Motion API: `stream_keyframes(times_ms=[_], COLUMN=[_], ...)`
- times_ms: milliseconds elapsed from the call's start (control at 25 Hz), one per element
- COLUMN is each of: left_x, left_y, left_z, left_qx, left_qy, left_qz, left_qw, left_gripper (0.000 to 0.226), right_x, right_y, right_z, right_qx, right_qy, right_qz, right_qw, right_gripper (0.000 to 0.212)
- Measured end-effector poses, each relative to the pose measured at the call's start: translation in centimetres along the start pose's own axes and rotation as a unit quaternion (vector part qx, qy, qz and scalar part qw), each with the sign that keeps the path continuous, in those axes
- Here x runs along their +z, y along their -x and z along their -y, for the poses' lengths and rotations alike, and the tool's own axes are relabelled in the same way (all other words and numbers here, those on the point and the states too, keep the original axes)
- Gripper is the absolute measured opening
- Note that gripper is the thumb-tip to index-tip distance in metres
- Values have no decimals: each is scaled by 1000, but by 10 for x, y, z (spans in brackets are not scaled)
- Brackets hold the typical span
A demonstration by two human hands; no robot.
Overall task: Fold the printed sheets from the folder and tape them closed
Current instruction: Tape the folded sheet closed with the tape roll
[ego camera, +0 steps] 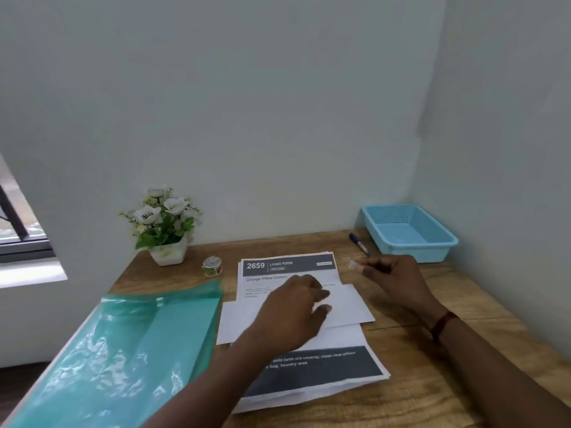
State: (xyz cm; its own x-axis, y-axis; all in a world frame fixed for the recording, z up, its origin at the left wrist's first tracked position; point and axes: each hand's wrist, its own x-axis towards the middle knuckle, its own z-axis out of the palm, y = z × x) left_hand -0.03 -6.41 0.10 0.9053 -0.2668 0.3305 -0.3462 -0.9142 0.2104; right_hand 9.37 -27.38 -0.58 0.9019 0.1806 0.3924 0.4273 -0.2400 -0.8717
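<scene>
A stack of printed sheets (287, 267) lies in the middle of the wooden desk (432, 350). A folded white sheet (352, 307) lies across the stack. My left hand (290, 310) rests on that folded sheet, its fingers bent down onto the paper. My right hand (392, 279) hovers to the right of the stack and pinches a small piece of tape (353, 265) at its fingertips. The open green folder (129, 350) lies at the left. A tape roll (212, 266) stands behind the folder, left of the sheets.
A potted white flower (163, 225) stands at the back left by the wall. A blue plastic basket (408, 231) sits in the back right corner, with a pen (358, 243) beside it. Walls close the desk at the back and right.
</scene>
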Motion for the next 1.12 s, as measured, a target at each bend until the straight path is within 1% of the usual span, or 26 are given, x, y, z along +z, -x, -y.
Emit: stream_keyframes(times_ms=[120,240,440,560,1120], left_x=[11,20,29,31,30], left_y=[-9,-6,-4,-4,-3], left_z=[-10,-10,-2,-2,-4], left_qx=[-24,-47,-43,-45,-39], left_qy=[15,30,23,21,13], left_qz=[20,44,70,74,75], left_qw=[999,997,996,996,996], left_gripper=[43,50,48,47,47], right_x=[-7,-5,1,1,4], right_y=[-3,-6,-9,-8,-8], right_z=[-12,-21,-28,-30,-32], right_qx=[14,-1,-17,-21,-47], right_qy=[40,80,117,137,164], right_qz=[21,69,111,122,144], right_qw=[999,994,987,983,975], right_gripper=[14,16,18,18,20])
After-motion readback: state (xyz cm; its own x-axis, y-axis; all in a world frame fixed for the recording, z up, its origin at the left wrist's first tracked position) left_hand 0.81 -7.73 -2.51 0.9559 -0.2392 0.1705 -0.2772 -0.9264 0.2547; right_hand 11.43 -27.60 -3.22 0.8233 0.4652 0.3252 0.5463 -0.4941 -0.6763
